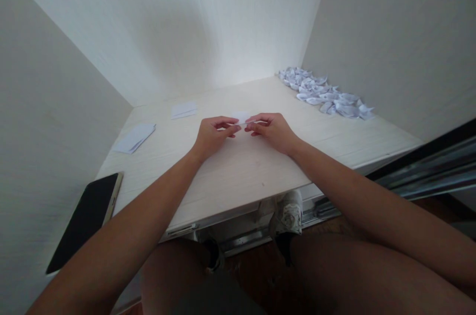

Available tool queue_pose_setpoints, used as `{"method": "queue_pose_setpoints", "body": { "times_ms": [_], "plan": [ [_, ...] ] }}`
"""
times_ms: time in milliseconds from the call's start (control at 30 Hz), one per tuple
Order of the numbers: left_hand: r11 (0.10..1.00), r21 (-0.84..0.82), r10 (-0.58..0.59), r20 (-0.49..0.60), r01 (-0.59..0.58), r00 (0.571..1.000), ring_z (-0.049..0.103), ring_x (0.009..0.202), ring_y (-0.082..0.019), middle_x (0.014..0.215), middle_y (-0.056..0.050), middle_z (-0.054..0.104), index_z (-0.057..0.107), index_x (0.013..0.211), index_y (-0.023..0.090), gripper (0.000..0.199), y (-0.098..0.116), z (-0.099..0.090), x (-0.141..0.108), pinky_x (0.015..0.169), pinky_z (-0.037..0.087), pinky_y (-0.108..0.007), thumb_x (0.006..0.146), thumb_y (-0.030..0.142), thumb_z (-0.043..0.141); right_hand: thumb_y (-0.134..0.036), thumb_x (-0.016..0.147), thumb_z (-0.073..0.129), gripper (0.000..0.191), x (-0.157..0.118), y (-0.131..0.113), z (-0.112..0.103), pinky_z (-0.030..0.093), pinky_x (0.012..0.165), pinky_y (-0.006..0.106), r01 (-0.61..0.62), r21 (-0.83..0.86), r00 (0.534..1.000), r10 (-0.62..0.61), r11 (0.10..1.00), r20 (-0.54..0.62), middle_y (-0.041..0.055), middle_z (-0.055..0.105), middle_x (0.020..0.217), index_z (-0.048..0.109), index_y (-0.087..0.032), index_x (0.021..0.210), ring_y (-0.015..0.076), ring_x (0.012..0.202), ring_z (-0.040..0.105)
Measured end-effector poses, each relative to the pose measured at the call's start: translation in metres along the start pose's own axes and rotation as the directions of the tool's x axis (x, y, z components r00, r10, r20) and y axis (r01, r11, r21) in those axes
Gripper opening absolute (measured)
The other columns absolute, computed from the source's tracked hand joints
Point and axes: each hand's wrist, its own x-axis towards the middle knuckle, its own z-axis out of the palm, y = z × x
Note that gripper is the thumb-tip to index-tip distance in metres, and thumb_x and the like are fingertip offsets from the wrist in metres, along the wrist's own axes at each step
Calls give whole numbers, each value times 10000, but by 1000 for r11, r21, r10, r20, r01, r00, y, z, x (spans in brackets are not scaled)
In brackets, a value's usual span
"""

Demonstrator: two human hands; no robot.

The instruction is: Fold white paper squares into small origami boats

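Note:
Both of my hands meet over the middle of the white table, holding a small white piece of paper [241,117] between them. My left hand [219,129] pinches its left side between thumb and fingers. On the other side, my right hand [266,129] grips the right end the same way. The paper's near edge shows as a thin line between the fingertips, and much of it is hidden by them. How it is folded cannot be made out.
Folded white paper pieces lie in a long heap [323,92] along the right wall. To the left are a stack of paper sheets [136,137] and a smaller stack [184,109]. A dark tablet-like device [85,216] sits at the left edge of the white table [230,171].

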Motion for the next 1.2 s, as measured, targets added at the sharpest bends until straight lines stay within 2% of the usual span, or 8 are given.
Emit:
{"method": "queue_pose_setpoints", "body": {
  "times_ms": [167,300,633,833,967,1133,1200],
  "plan": [
    [999,-40,11,1,-11,1000,733,671,-160,769,-58,782,806,828,147,244,-2,3,0,613,666,-293,704,344,877,-393,746,877,211,-1,1,0,596,788,329,2,-13,1000,-2,1000,-25,46,788,866,779,-211,789,175,869,730],
    [998,-51,22,16,-21,1000,740,717,-169,756,-47,756,772,808,147,248,0,6,-1,629,679,-298,732,364,864,-452,733,892,284,-2,-2,1,595,763,323,2,-36,999,-3,999,-36,51,782,837,760,-201,753,167,824,714],
    [999,-36,40,16,-40,999,727,669,-148,772,-43,768,789,800,155,212,-1,8,-3,644,673,-290,746,349,854,-522,723,890,386,-2,-4,3,548,708,300,17,-40,999,-19,999,-48,28,731,721,702,-189,668,156,752,694],
    [998,-43,42,6,-41,999,719,653,-148,763,-44,767,795,778,155,216,2,8,-4,645,667,-292,720,342,886,-481,752,874,323,-4,-5,2,528,703,302,18,-53,999,-20,998,-48,37,759,736,747,-186,710,134,684,642],
    [994,-95,46,-19,-48,999,729,719,-154,801,-34,768,756,838,153,293,2,10,-5,697,689,-328,694,359,907,-445,761,864,287,-4,-5,2,505,685,295,24,-56,998,-28,998,-56,30,758,718,755,-185,711,122,647,606],
    [988,-153,33,-27,-37,999,748,762,-157,870,-36,781,735,1095,162,451,3,12,-6,690,693,-320,711,332,900,-438,751,873,296,-4,-5,3,510,688,300,22,-24,998,-23,999,-62,32,756,708,720,-188,705,128,647,635],
    [985,-165,35,-35,-41,999,743,744,-147,863,-28,770,735,1133,156,475,4,13,-6,680,695,-312,720,327,896,-445,740,878,319,-4,-6,4,515,689,300,23,-12,998,-23,1000,-59,31,752,706,693,-190,693,137,666,664]
  ]
}}
